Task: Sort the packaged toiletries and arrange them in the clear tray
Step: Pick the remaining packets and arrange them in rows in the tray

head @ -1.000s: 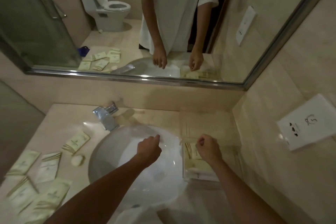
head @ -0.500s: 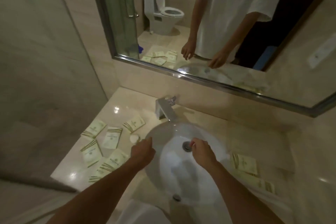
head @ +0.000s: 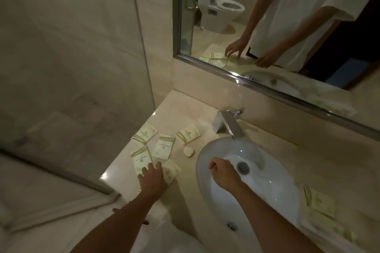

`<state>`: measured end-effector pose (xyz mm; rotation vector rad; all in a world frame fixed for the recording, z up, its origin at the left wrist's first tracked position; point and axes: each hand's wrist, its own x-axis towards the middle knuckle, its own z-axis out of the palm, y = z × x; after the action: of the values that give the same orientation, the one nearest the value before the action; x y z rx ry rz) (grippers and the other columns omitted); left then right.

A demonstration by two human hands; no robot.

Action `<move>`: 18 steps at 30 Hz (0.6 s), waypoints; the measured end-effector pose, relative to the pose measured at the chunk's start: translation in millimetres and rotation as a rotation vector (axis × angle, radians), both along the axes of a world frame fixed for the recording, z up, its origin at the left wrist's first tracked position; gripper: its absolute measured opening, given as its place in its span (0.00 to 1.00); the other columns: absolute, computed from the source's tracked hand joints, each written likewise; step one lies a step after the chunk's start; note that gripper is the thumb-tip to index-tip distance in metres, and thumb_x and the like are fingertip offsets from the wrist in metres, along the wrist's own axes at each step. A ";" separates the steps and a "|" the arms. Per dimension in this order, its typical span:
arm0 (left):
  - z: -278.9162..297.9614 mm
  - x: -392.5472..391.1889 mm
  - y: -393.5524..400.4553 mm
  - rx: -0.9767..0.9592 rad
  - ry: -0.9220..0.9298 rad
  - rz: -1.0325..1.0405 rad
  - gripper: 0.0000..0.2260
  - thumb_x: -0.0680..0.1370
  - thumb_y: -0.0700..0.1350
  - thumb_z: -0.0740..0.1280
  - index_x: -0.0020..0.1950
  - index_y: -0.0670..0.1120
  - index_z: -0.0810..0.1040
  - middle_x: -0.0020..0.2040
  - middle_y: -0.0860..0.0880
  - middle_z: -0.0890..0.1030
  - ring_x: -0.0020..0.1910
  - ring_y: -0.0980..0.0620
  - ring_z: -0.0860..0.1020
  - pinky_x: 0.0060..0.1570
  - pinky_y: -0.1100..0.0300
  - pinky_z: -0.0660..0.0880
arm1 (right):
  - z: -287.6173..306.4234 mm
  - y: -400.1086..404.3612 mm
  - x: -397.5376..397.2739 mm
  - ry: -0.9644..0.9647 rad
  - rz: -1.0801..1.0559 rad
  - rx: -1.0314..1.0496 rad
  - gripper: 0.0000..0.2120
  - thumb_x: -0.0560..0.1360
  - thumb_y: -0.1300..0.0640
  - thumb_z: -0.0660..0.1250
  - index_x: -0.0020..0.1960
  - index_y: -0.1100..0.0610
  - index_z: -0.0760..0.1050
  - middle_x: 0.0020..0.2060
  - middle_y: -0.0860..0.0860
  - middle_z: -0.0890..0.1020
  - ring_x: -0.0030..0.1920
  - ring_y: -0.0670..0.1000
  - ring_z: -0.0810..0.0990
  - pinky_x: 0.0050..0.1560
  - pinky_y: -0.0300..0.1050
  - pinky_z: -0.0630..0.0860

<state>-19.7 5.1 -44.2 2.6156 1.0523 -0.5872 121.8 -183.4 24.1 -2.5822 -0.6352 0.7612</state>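
Several pale green toiletry packets [head: 164,146] lie scattered on the counter left of the sink. My left hand [head: 152,176] rests fingers spread on the two nearest packets [head: 172,170], pressing on them without a visible grip. My right hand [head: 223,172] hovers over the sink basin in a loose fist, and nothing shows in it. The clear tray [head: 320,224] sits on the counter right of the sink with a few packets [head: 318,201] lying in it. A small round soap [head: 189,151] lies near the basin's left rim.
The white sink basin [head: 267,191] fills the middle, with a chrome tap [head: 227,125] behind it. A glass shower wall [head: 72,88] stands at the left counter edge. The mirror [head: 287,16] above reflects a person in a white shirt and the toilet.
The view swung left from the tray toward the loose packets. My left hand moved left off the basin onto the nearest packets and spread its fingers. My right hand left the tray and is over the sink.
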 end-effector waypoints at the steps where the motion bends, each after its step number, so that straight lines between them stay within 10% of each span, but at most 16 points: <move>1: -2.0 -2.2 2.0 -0.011 0.013 0.016 0.32 0.73 0.57 0.66 0.72 0.48 0.57 0.64 0.44 0.67 0.63 0.41 0.69 0.60 0.46 0.70 | -1.4 2.8 -2.3 0.005 0.006 -0.001 0.11 0.77 0.62 0.56 0.48 0.55 0.76 0.44 0.50 0.77 0.43 0.51 0.78 0.35 0.40 0.69; 18: -17.5 -21.5 18.9 -0.155 -0.232 0.020 0.31 0.73 0.51 0.69 0.71 0.49 0.59 0.62 0.46 0.76 0.61 0.45 0.73 0.62 0.50 0.67 | -29.3 66.7 -43.2 0.057 0.104 0.003 0.11 0.76 0.60 0.61 0.57 0.52 0.73 0.57 0.52 0.76 0.55 0.53 0.77 0.51 0.46 0.74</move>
<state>-41.2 24.1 -61.7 2.4637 0.9210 -0.3349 78.6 -116.6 -5.2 -2.5310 -0.7574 0.8628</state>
